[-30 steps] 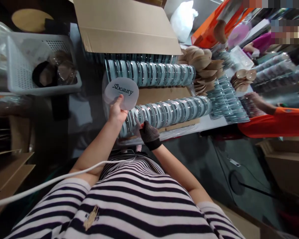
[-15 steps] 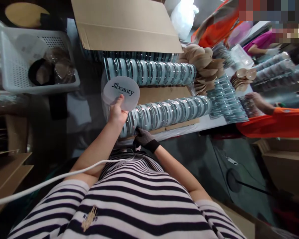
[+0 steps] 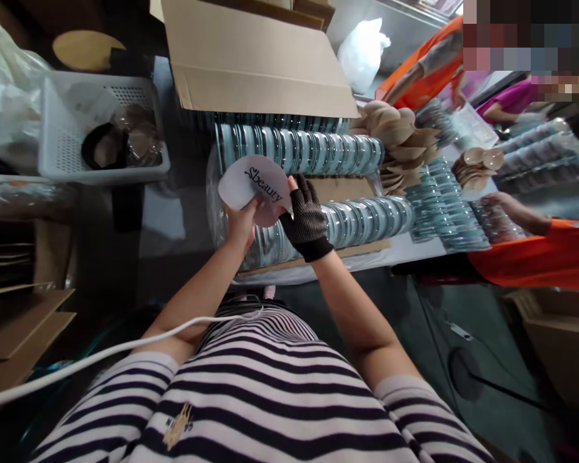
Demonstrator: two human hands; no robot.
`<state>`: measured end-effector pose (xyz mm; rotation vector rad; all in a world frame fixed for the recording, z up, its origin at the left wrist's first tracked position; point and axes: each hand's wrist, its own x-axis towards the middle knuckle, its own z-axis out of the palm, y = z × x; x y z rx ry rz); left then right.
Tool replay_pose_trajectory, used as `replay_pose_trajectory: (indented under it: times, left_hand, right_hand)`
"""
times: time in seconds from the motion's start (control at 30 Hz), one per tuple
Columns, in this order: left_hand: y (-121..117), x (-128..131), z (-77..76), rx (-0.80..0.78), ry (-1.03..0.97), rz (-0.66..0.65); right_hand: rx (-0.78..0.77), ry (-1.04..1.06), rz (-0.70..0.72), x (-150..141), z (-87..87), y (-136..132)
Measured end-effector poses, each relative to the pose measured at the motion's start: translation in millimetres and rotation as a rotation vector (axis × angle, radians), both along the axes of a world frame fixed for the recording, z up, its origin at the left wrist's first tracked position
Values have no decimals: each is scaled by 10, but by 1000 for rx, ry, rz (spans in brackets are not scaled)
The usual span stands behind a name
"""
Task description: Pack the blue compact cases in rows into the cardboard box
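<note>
A round white card (image 3: 241, 183) printed "Sbeauty" is tilted up over the left end of the front row of clear round plastic packs (image 3: 371, 222). My left hand (image 3: 242, 225), bare, grips its lower edge with the thumb on the printed face. On the right edge, the thumb and fingertips of my right hand (image 3: 309, 218), in a dark dotted fingerless glove, close on the same card. It looks slightly bent between the hands. Behind it lies a second row of clear packs (image 3: 299, 151), and brown cardboard (image 3: 342, 188) shows between the rows.
A large carton flap (image 3: 260, 64) stands behind the rows. Left is a white plastic basket (image 3: 103, 173) with brown pieces in it. To the right are stacked tan cup-shaped pieces (image 3: 395, 132), more clear packs (image 3: 444, 199) and co-workers' orange sleeves (image 3: 535, 254). A white cable (image 3: 174, 326) crosses my left arm.
My right hand has risen from the near side of the front row to the card's right edge. The card has turned and shifted slightly right in my left hand. The camera view has shifted.
</note>
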<state>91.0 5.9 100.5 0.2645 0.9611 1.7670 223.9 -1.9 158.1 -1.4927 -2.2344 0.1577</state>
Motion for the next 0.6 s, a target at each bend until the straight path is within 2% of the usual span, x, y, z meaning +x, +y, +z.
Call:
replay_pose_trajectory:
  times: [0.03, 0.1, 0.17, 0.23, 0.33, 0.4, 0.43, 0.5, 0.57, 0.6]
  left_hand:
    - [4, 5, -1, -7, 17, 6]
    - [9, 14, 3, -39, 28, -13]
    - [5, -5, 38, -32, 15, -37]
    - [-5, -96, 115, -4, -43, -76]
    - [-21, -435, 242, 41, -104, -103]
    - [-50, -785, 237, 102, -49, -35]
    - [-81, -980, 186, 117, 2, 14]
    - [-193, -1369, -21, 64, 139, 98]
    - [-367, -1704, -335, -148, 316, 127]
    - [-466, -1836, -507, -301, 409, 134]
  right_hand:
    - [5, -4, 7, -70, -18, -35]
    - [-82, 8, -30, -176, -44, -44]
    - [-187, 39, -126, -197, -26, -23]
    - [-181, 68, -258, -103, 40, -111]
    - [-99, 42, -369, 195, 129, -613]
    - [-164, -19, -289, 408, 101, -1069]
    - [-220, -37, -229, 496, 54, -1270]
    - [-335, -36, -161, 609, -76, -1549]
    - [-401, 3, -178, 628, -201, -1653]
    - [-408, 30, -203, 609, -244, -1659]
